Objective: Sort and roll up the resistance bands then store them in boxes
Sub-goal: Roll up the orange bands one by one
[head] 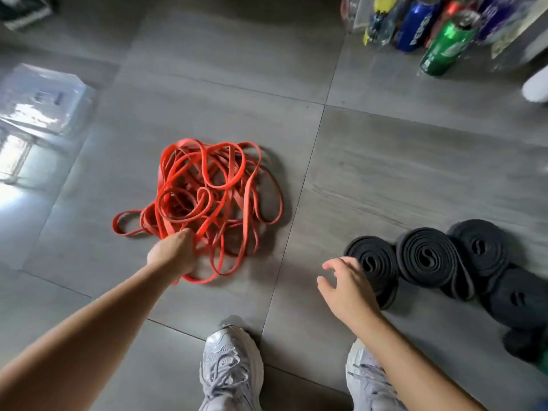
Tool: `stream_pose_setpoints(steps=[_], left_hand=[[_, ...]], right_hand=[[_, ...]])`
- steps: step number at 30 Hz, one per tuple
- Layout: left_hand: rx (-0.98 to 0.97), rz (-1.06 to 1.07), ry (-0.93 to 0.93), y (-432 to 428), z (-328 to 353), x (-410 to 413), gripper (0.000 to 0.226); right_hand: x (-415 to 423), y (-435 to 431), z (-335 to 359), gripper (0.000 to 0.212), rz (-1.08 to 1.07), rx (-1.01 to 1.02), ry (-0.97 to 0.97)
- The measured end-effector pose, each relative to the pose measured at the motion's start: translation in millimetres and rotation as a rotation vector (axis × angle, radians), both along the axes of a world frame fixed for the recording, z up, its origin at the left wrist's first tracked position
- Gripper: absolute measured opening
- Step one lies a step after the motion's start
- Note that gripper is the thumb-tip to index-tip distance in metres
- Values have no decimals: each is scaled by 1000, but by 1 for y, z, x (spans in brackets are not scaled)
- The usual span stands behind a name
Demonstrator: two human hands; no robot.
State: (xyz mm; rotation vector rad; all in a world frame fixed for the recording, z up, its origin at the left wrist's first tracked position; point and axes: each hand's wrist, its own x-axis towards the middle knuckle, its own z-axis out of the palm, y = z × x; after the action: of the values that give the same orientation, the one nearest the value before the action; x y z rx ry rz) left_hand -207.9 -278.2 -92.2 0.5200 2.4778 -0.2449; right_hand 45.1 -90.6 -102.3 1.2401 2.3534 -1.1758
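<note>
The left hand (175, 255) grabbed the tangled red rubber bands (207, 191), and the right hand (348, 287) was open, fingers apart, by the rolled black rubber bands (427, 256).

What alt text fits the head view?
A person's left hand grips a tangle of red resistance bands on a grey tiled floor; the open right hand hovers beside a row of rolled black resistance bands. Drink cans stand beyond.

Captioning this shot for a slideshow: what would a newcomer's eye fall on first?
The tangled red bands mid-floor, the left hand gripping strands at their near edge. Then the rolled black bands lined up at right, the right hand open by the leftmost roll.
</note>
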Motion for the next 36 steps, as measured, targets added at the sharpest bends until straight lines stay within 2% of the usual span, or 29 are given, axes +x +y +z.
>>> stream_pose_setpoints(steps=[2,4,8,10,13,15,16,18,20,23,26,28,30,32,36], left_hand=[[54,-14,-56,4,28,-20,22],[130,-45,-24,13,65,-29,14],[445,-10,-18,38,153,-15,36],[612,20,-32,48,196,-1,35],[852,151,-75,49,257,17,37],[1012,246,-154,43,296,31,18],[1067,241,-184,39,315,39,7],[1136,161,-186,28,354,55,10],[1285,143,-222,12,396,69,19],[1510,118,-303,-19,454,93,13],[1663,148,-295,-46,496,108,17],[1674,149,-238,-61,510,116,13],[1605,149,-172,-74,511,124,14],[1546,154,-131,-84,501,132,17],[1423,175,-91,-93,477,146,19]], right_hand=[[-5,5,16,27,43,17,-6],[-13,11,40,27,116,42,-18],[-39,25,108,28,241,98,17],[-55,31,151,32,269,135,76],[-83,31,224,49,269,162,232],[-99,22,273,68,294,135,337],[-106,15,296,78,332,116,367],[-117,-6,334,95,461,80,411],[-123,-32,365,85,601,-24,473],[-119,-69,391,40,599,-227,558],[-100,-98,388,11,545,-181,546],[-80,-108,368,6,506,-113,484],[-58,-110,347,3,416,-67,475],[-41,-104,338,14,268,-35,496],[-14,-102,378,21,80,-54,625]])
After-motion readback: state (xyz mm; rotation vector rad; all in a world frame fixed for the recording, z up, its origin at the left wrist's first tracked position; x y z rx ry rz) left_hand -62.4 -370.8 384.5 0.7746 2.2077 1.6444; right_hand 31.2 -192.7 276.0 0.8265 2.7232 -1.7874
